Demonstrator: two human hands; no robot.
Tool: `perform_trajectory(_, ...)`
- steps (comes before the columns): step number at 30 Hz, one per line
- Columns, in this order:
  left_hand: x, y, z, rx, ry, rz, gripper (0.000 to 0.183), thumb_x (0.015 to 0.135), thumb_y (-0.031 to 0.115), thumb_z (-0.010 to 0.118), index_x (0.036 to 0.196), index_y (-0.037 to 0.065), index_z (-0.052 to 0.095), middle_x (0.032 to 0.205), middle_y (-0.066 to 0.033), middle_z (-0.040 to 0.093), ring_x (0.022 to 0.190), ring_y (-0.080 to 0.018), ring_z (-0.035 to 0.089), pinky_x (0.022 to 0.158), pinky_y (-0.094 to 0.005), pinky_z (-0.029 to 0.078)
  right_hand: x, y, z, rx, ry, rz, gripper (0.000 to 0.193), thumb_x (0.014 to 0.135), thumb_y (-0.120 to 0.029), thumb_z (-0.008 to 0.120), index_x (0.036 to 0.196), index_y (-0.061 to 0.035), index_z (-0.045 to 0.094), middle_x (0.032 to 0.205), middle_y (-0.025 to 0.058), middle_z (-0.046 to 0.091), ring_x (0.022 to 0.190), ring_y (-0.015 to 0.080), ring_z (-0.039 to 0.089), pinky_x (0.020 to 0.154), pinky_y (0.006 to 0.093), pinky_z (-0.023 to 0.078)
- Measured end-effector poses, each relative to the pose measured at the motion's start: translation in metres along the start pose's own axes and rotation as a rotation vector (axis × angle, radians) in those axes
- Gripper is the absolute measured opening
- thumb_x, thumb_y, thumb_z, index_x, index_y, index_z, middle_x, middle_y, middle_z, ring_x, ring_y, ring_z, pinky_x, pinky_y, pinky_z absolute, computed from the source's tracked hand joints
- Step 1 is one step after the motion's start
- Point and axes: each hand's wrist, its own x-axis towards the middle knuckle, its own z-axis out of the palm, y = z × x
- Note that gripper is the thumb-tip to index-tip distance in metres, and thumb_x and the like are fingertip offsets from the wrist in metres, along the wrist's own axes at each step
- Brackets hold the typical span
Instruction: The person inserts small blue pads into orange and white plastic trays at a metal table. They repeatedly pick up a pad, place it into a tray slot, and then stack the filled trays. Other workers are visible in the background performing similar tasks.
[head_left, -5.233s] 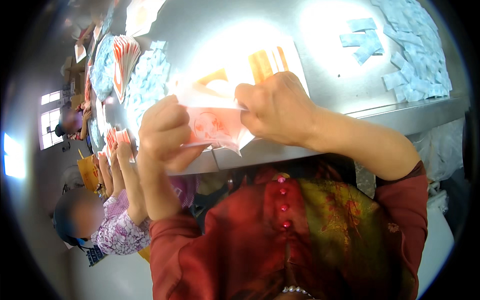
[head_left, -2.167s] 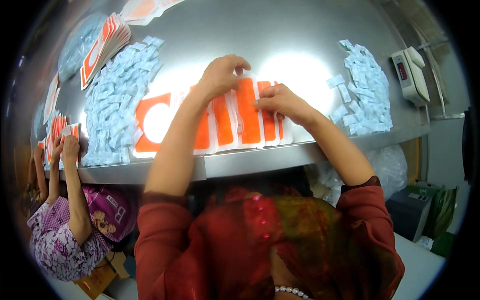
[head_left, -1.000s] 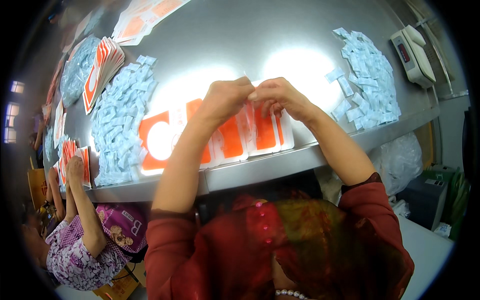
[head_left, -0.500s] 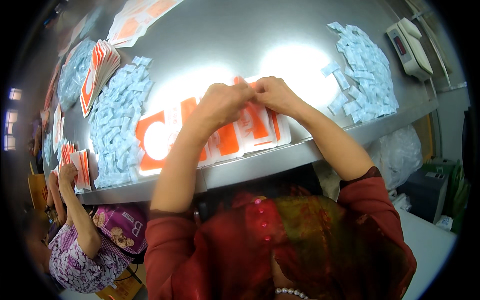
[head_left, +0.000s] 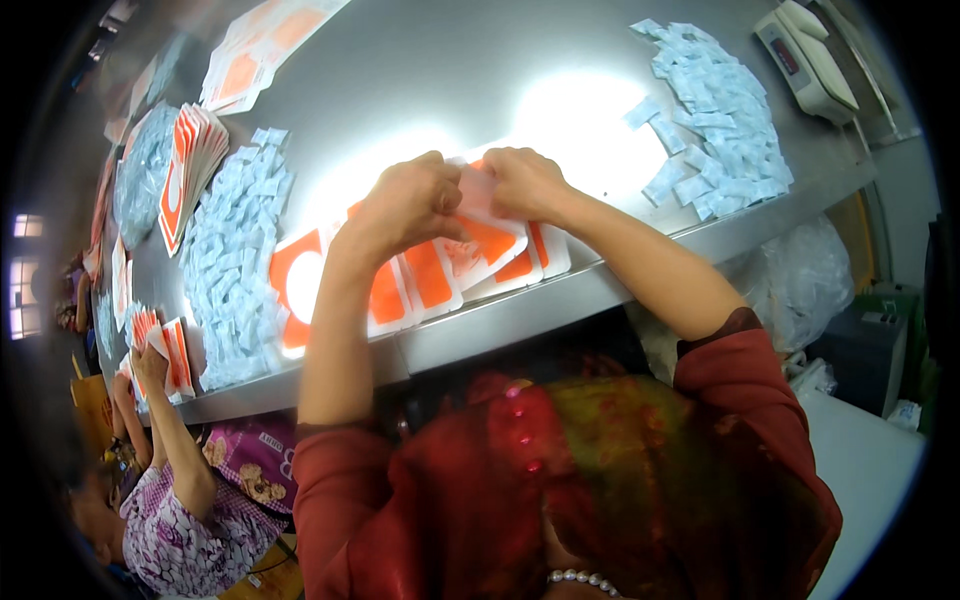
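An orange and white flat packaging bag (head_left: 482, 250) lies tilted on top of a fanned row of similar bags (head_left: 388, 297) along the table's near edge. At its upper left, my left hand (head_left: 410, 203) is closed, the fingers curled and the thumb pointing down. My right hand (head_left: 525, 186) pinches the bag's upper right edge. Both hands sit just above the row, a small gap between them. Their curled fingers hide most of the bag's upper edge, and whether its mouth is parted does not show.
Small pale blue packets lie heaped at left (head_left: 235, 265) and right (head_left: 720, 125). A fanned stack of bags (head_left: 190, 165), a plastic sack (head_left: 145, 180) and loose bags (head_left: 262, 55) are farther left. A scale (head_left: 805, 62) stands far right. Left of me, a co-worker's hand (head_left: 150, 368) holds bags.
My hands have drawn apart, the left one shifting left. The top bag now slants between them and more of its front shows. The view has shifted slightly.
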Motion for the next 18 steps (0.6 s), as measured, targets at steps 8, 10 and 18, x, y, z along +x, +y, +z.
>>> perform_trajectory(8,-0.013,0.000,-0.010,-0.018,0.043,-0.026,0.033,0.057,0.017,0.078,0.057,-0.001,0.051,0.069,-0.0094,0.050,0.074,-0.0253,0.049,0.061,-0.0388,0.042,-0.018,0.006,-0.038,0.117,-0.090,-0.041,0.044,0.067,-0.034,0.070,0.100,-0.0047,0.064,0.092,0.0143,0.064,0.087,0.0277,0.061,0.075,0.0350,0.049)
perform_trajectory(10,-0.016,-0.004,-0.003,-0.038,0.145,0.085,0.041,0.057,0.018,0.079,0.056,-0.001,0.043,0.065,-0.0092,0.044,0.068,-0.0246,0.045,0.057,-0.0372,0.039,-0.035,0.030,-0.063,-0.118,0.120,-0.235,0.036,0.073,-0.027,0.066,0.099,-0.0019,0.062,0.093,0.0140,0.064,0.087,0.0277,0.061,0.075,0.0359,0.049)
perform_trajectory(18,-0.025,0.005,0.002,-0.076,0.212,0.067,0.040,0.055,0.012,0.079,0.055,-0.002,0.042,0.064,-0.0082,0.044,0.067,-0.0238,0.044,0.057,-0.0354,0.038,-0.084,0.133,-0.080,-0.966,0.147,-0.170,0.011,0.070,-0.005,0.060,0.080,-0.0045,0.062,0.087,0.0117,0.058,0.088,0.0287,0.056,0.071,0.0389,0.047)
